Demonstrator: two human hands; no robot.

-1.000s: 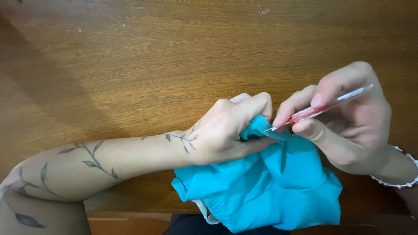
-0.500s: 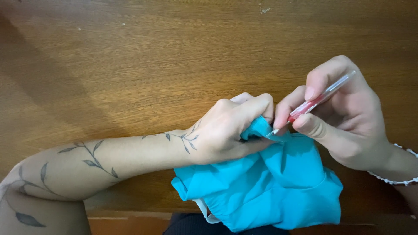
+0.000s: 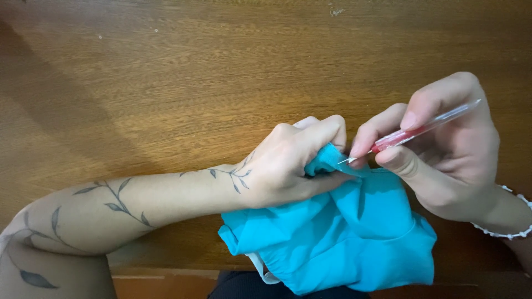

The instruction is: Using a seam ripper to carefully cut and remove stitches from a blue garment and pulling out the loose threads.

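A crumpled turquoise cloth [image 3: 343, 238] lies at the near edge of the wooden table [image 3: 183, 83]. My left hand [image 3: 291, 163] pinches a raised fold of the cloth between thumb and fingers. My right hand [image 3: 443, 149] holds a thin tool with a red and clear plastic handle [image 3: 421, 128], gripped like a pen. Its metal tip touches the pinched fold right beside my left fingertips. A leaf-vine tattoo runs along my left forearm, and a white bead bracelet [image 3: 507, 230] circles my right wrist.
The brown wooden table fills the view, with a few small pale specks near its far edge [image 3: 335, 11]. The table's front edge [image 3: 166, 272] runs under my left arm and the cloth.
My right hand has tilted the tool slightly, the handle's far end dropping lower and further right again. The left hand and the cloth stay in place.
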